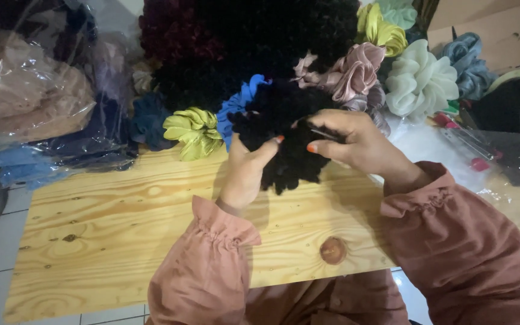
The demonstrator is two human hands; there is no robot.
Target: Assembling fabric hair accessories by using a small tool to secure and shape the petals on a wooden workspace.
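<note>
Black scrunchie point(284, 144) held above the wooden tabletop point(121, 222), near its far edge. Left hand point(245, 174) closed on the scrunchie from below, thumb pressed in. Right hand point(356, 144) pinching the scrunchie's right side, possibly with a thin needle between the fingertips. Lime scrunchie point(195, 131) resting at the far edge, left of the hands.

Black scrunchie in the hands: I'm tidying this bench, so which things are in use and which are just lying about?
In use:
- black scrunchie, held by left hand and right hand

Lying about:
- lime scrunchie
- blue scrunchie
- pink scrunchie
- cream scrunchie
- plastic bags of fabric
</note>
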